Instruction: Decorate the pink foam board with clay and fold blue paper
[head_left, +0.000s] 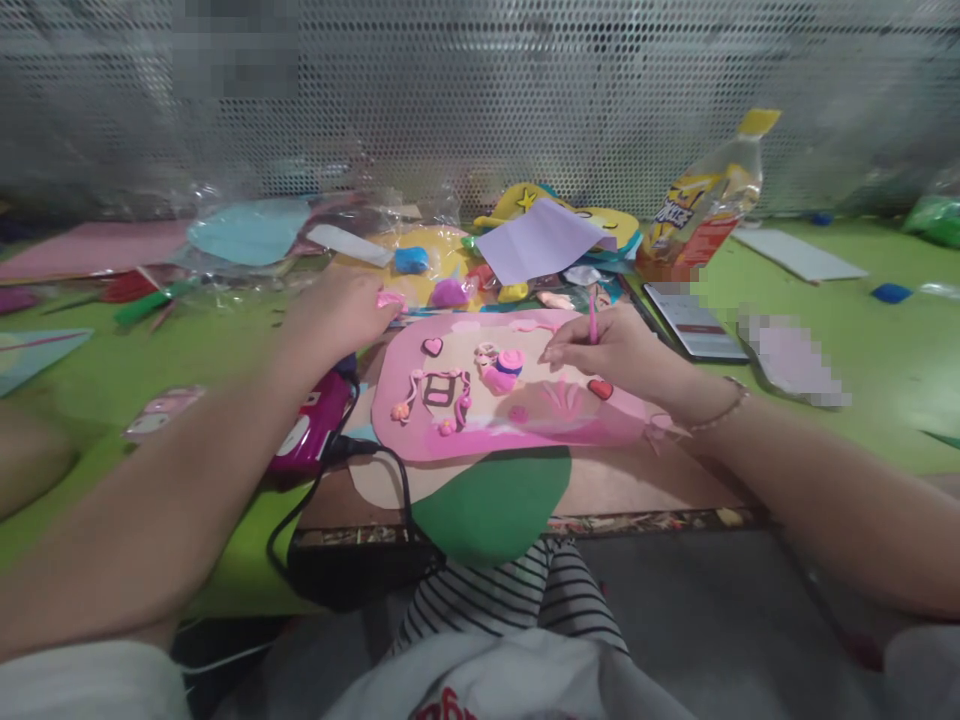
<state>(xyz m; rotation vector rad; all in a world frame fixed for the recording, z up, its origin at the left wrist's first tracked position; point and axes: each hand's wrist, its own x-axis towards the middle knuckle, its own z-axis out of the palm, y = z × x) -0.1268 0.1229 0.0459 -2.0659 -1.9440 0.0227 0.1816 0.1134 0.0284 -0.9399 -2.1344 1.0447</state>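
Note:
A pink rounded card (pixel 397 350) lies before me, decorated with modelling-clay shapes: a pink and blue snail-like figure (pixel 506 368), a framed square (pixel 439 390), a pink heart (pixel 433 347) and a red heart (pixel 600 388). My left hand (pixel 352 305) is closed past the card's upper left edge, with a bit of pink clay (pixel 390 299) at its fingertips. Over the card's right side, my right hand (pixel 611 345) is closed around a thin pink stick tool (pixel 593 318). Its fingertips point down near the snail figure. The tool's lower end is hidden.
Behind the card are coloured clay lumps (pixel 450 292), a lilac paper (pixel 536 242) and yellow cut-outs (pixel 517 205). A drink bottle (pixel 705 190) tilts at the back right, near a phone (pixel 694 320). A magenta case (pixel 311 425) and a black cable (pixel 405 480) lie front left.

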